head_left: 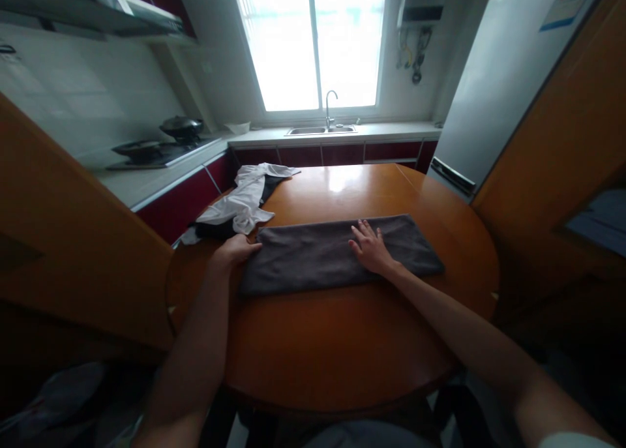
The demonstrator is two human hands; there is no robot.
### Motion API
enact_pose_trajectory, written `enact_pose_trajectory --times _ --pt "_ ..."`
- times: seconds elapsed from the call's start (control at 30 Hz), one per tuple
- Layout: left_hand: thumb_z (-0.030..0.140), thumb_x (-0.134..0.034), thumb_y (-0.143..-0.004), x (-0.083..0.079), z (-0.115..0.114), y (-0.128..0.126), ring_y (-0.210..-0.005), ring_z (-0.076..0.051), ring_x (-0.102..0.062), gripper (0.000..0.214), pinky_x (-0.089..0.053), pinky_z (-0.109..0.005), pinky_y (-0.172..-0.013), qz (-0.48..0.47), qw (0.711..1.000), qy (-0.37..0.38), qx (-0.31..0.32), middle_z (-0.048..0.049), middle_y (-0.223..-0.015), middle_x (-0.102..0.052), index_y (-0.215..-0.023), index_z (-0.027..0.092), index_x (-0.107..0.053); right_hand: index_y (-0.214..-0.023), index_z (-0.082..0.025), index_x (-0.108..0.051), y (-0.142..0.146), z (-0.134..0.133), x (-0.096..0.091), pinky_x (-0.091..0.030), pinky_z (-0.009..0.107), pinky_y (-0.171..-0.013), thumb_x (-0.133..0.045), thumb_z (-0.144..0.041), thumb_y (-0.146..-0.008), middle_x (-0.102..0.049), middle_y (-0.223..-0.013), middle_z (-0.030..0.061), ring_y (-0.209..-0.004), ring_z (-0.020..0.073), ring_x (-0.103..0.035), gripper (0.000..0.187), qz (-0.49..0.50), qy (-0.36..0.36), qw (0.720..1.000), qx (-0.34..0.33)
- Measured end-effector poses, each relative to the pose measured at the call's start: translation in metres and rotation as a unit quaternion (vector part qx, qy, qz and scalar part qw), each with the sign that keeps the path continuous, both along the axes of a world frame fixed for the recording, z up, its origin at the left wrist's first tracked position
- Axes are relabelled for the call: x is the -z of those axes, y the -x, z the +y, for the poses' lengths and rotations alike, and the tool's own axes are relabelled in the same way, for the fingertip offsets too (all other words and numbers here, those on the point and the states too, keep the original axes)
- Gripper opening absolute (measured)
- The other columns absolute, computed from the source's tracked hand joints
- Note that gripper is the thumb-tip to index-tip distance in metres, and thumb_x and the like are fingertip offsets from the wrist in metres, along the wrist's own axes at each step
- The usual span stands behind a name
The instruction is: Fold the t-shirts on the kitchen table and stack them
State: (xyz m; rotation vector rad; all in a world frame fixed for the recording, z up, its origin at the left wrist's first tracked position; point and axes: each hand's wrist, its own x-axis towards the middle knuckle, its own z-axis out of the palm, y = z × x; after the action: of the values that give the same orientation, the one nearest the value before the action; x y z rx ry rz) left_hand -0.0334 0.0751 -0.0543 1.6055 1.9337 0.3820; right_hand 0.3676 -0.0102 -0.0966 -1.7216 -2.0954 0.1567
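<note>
A dark grey cloth [308,255], folded into a long flat rectangle, lies across the middle of the round wooden table [337,343]. At its left end my left hand [237,249] pinches the edge, thumb on top and the other fingers mostly hidden. My right hand [372,246] rests palm down on the cloth, right of its middle, with fingers spread. What kind of garment or fabric piece it is, I cannot tell.
A crumpled heap of white cloth [242,197] with black cloth [215,229] under it sits at the table's far left. Beyond are a counter with a sink [320,130], a stove with pans [180,128], and a fridge [499,76] at right.
</note>
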Motion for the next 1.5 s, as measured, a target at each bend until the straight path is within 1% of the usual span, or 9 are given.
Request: enact_pose_trajectory --times 0.17,0.33,0.63,0.8,0.93,1.17,1.33,1.4,1.5 --pt "0.055 -0.085 -0.051 -0.003 -0.011 -0.01 -0.049 -0.015 -0.053 0.048 -0.036 -0.024 -0.047 -0.056 0.998 0.032 -0.004 -0.0031 -0.055 -0.06 -0.057 0.016 -0.058 -0.151 -0.011 -0.044 0.0 0.0 0.001 -0.013 0.059 -0.121 -0.039 -0.038 -0.104 -0.025 -0.165 0.0185 -0.154 0.0288 -0.016 0.054 0.003 -0.001 1.0 0.003" --pt "0.053 -0.091 -0.041 -0.004 -0.015 -0.018 -0.057 -0.021 -0.062 0.051 -0.043 -0.025 -0.049 -0.144 0.988 0.044 -0.022 -0.0069 -0.063 -0.068 -0.062 0.015 -0.062 -0.149 -0.013 -0.048 -0.001 0.001 0.002 -0.017 0.059 -0.12 -0.041 -0.037 -0.104 -0.024 -0.165 0.0189 -0.154 0.0293 -0.016 0.051 0.017 0.003 1.0 -0.003" --pt "0.051 -0.089 -0.04 -0.01 -0.017 -0.022 -0.055 -0.019 -0.062 0.054 -0.043 -0.024 -0.048 -0.135 0.989 0.042 -0.032 -0.0052 -0.064 -0.068 -0.07 0.014 -0.064 -0.145 -0.014 -0.052 0.0 0.002 0.002 -0.019 0.057 -0.12 -0.043 -0.038 -0.103 -0.026 -0.164 0.0202 -0.154 0.0291 -0.018 0.049 0.033 -0.006 0.999 -0.006" --pt "0.051 -0.09 -0.038 -0.012 -0.019 -0.022 -0.055 -0.019 -0.06 0.054 -0.038 -0.024 -0.047 -0.11 0.993 0.044 -0.027 -0.005 -0.061 -0.066 -0.066 0.014 -0.062 -0.145 -0.015 -0.052 -0.001 0.002 0.002 -0.018 0.057 -0.12 -0.043 -0.04 -0.104 -0.026 -0.164 0.0203 -0.154 0.0289 -0.018 0.049 0.037 -0.004 0.999 -0.011" --pt "0.051 -0.092 -0.036 -0.017 -0.024 -0.023 -0.058 -0.021 -0.061 0.055 -0.038 -0.024 -0.048 -0.128 0.99 0.05 -0.028 -0.0048 -0.06 -0.066 -0.064 0.016 -0.062 -0.143 -0.015 -0.053 -0.001 0.001 0.002 -0.018 0.057 -0.12 -0.042 -0.04 -0.104 -0.027 -0.164 0.0202 -0.154 0.0286 -0.018 0.048 0.035 -0.005 0.999 -0.014" --pt "0.058 -0.084 -0.045 -0.022 -0.028 -0.017 -0.075 -0.021 -0.067 0.057 -0.046 -0.023 -0.057 -0.137 0.988 0.065 -0.018 -0.0087 -0.088 -0.075 -0.08 0.015 -0.069 -0.141 -0.015 -0.056 0.002 -0.003 -0.002 -0.016 0.059 -0.12 -0.042 -0.04 -0.104 -0.027 -0.164 0.0198 -0.154 0.0296 -0.016 0.047 0.027 0.006 0.999 -0.015" --pt "0.054 -0.084 -0.051 -0.021 -0.027 -0.013 -0.075 -0.021 -0.069 0.052 -0.05 -0.023 -0.056 -0.187 0.979 0.083 0.001 -0.0105 -0.093 -0.076 -0.083 0.016 -0.07 -0.141 -0.016 -0.056 0.005 -0.004 -0.002 -0.017 0.059 -0.12 -0.041 -0.041 -0.104 -0.028 -0.164 0.0191 -0.154 0.0287 -0.016 0.047 0.035 -0.003 0.999 -0.022" --pt "0.051 -0.087 -0.051 -0.025 -0.028 -0.014 -0.076 -0.021 -0.07 0.052 -0.052 -0.023 -0.056 -0.214 0.973 0.084 0.008 -0.0114 -0.093 -0.076 -0.084 0.015 -0.07 -0.141 -0.015 -0.056 0.006 -0.004 -0.001 -0.019 0.057 -0.12 -0.042 -0.04 -0.104 -0.03 -0.163 0.0195 -0.153 0.0292 -0.019 0.048 0.044 -0.014 0.999 -0.024" --pt "0.049 -0.09 -0.052 -0.032 -0.033 -0.021 -0.078 -0.022 -0.072 0.055 -0.055 -0.024 -0.057 -0.26 0.963 0.069 0.016 -0.0104 -0.095 -0.076 -0.092 0.016 -0.071 -0.137 -0.014 -0.06 0.008 -0.003 -0.003 -0.028 0.048 -0.119 -0.046 -0.038 -0.102 -0.042 -0.155 0.0186 -0.146 0.0279 -0.034 0.045 0.083 -0.056 0.995 -0.029"
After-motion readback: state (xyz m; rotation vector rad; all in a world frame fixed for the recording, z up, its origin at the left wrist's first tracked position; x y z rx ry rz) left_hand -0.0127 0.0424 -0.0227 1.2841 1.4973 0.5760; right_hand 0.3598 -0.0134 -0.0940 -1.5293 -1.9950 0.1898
